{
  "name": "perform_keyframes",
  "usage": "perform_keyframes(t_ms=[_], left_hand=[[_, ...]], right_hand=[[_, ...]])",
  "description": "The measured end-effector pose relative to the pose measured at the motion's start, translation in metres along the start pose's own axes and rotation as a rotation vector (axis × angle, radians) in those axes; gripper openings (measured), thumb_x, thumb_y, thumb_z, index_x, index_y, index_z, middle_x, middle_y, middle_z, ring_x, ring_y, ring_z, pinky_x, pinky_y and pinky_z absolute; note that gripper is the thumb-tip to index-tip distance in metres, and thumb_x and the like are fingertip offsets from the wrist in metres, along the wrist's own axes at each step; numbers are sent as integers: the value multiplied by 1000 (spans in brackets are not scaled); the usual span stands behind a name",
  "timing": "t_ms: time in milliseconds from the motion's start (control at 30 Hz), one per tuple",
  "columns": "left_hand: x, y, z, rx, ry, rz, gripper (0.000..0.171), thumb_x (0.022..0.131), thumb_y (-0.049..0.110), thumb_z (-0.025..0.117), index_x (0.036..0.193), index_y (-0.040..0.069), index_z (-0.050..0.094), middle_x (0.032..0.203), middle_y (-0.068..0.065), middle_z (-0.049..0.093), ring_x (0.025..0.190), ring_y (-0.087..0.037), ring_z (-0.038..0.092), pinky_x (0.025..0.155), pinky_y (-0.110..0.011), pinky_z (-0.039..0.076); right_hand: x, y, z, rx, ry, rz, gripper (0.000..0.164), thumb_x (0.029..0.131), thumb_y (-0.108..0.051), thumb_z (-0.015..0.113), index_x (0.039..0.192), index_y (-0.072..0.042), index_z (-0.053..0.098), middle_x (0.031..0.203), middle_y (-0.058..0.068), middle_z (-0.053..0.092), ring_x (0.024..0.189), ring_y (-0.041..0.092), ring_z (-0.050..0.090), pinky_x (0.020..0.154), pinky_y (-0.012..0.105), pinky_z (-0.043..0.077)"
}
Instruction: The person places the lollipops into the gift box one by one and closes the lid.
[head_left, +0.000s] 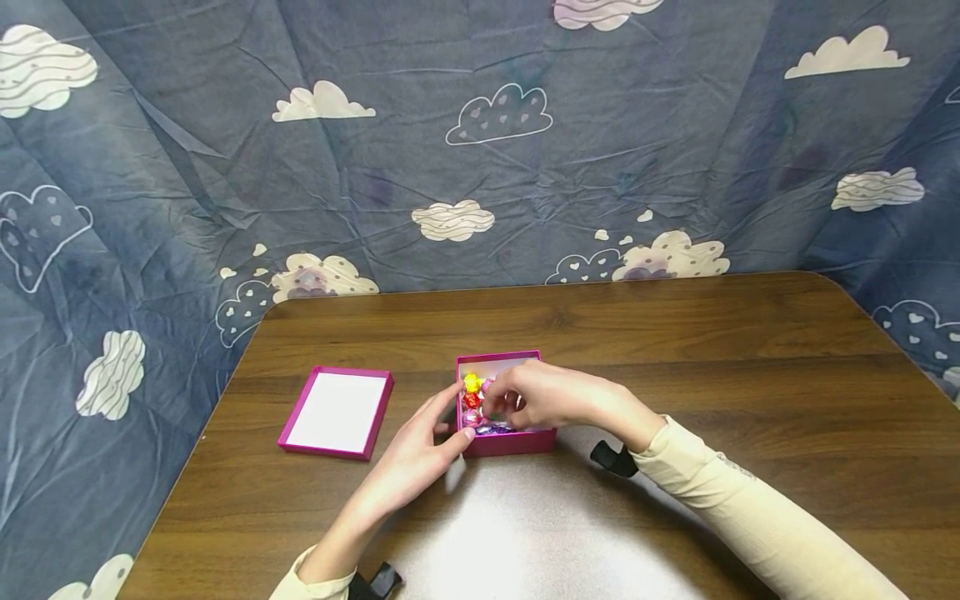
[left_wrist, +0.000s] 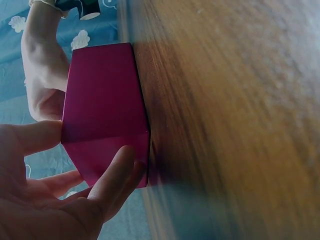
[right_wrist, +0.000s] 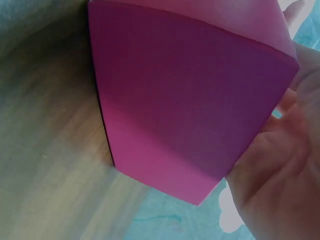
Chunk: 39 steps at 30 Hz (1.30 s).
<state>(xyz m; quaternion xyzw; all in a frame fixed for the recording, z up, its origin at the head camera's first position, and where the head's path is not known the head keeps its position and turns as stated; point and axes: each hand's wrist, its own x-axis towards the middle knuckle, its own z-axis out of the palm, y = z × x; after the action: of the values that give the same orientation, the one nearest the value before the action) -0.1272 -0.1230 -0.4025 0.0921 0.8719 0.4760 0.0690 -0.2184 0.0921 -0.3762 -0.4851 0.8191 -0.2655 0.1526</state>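
Note:
A magenta box [head_left: 510, 444] stands uncovered on the table, with wrapped candies inside: a yellow one [head_left: 471, 382], a red one [head_left: 472, 400], a pink one [head_left: 472, 418] and purple ones [head_left: 497, 430] along the near wall. My left hand [head_left: 416, 454] touches the box's left side with fairly straight fingers, its thumb at the near-left corner. The left wrist view shows fingers [left_wrist: 112, 182] against the box wall. My right hand [head_left: 551, 396] reaches over the right rim, fingers bent down among the candies. Whether it pinches one is hidden.
Left of the box lies a shallow magenta lid [head_left: 336, 412], white inside facing up. Both rest on a brown wooden table [head_left: 675, 350] with a bright glare near its front. A blue cloud-patterned cloth [head_left: 510, 192] hangs behind. Each wrist wears a black camera mount [head_left: 613, 458].

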Motion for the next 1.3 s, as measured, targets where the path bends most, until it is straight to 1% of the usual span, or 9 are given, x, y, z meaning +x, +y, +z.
perform_keyframes(t_ms=[167,333,433,600,767,900,1067,1167,1300], left_hand=[[0,0,0,-4,-2,3,64,94,24,65,152,20,38,149,-6,43,110,-27,61,86,-45,50],[0,0,0,-10,-9,-1,64,94,23,65,152,19,39,150,-7,42,110,-29,61,87,-46,49],[0,0,0,-10,-13,-6,64,94,23,65,152,18,39,150,-8,42,111,-30,61,89,-48,49],[1,1,2,-15,-10,-10,64,94,23,65,152,18,39,150,-7,42,112,-29,60,91,-50,47],[0,3,1,-11,-14,-10,63,94,23,64,152,19,38,150,-7,42,112,-30,59,92,-51,46],[0,5,-1,-3,-8,5,63,94,22,64,152,19,38,150,-8,42,112,-29,60,90,-50,48],[-2,8,-8,31,36,23,65,94,22,66,152,20,37,149,-9,43,114,-27,61,92,-50,47],[-5,9,-13,61,61,20,65,94,22,66,152,21,37,149,-7,43,117,-27,59,95,-51,45],[-12,10,-25,80,72,4,65,94,23,67,152,24,37,150,-3,43,121,-30,56,97,-53,43]], right_hand=[[-8,2,-1,85,51,1,24,80,6,65,98,-9,72,88,-1,68,79,5,61,72,25,52],[-18,0,-2,151,129,-3,21,85,3,68,104,-6,72,93,2,70,82,8,63,76,29,54],[-25,-5,-2,184,190,30,21,86,-1,70,106,-8,72,96,1,70,81,9,63,74,32,54],[-38,-12,3,209,294,90,25,87,-5,70,111,-10,71,105,1,70,85,10,63,72,32,52],[-50,-19,7,272,381,135,24,87,-5,70,109,-14,71,102,4,70,87,12,65,72,33,53],[-55,-24,11,341,435,162,22,89,-7,69,109,-16,70,102,2,69,87,14,65,71,33,53],[-53,-34,16,449,465,153,21,91,-6,67,111,-12,69,107,5,68,89,20,66,70,30,53],[-48,-42,20,514,456,136,24,91,-4,64,115,-9,68,112,9,66,91,22,65,71,28,53],[-39,-54,27,579,441,92,28,92,-3,63,119,-7,65,117,8,64,96,23,64,76,30,54]])
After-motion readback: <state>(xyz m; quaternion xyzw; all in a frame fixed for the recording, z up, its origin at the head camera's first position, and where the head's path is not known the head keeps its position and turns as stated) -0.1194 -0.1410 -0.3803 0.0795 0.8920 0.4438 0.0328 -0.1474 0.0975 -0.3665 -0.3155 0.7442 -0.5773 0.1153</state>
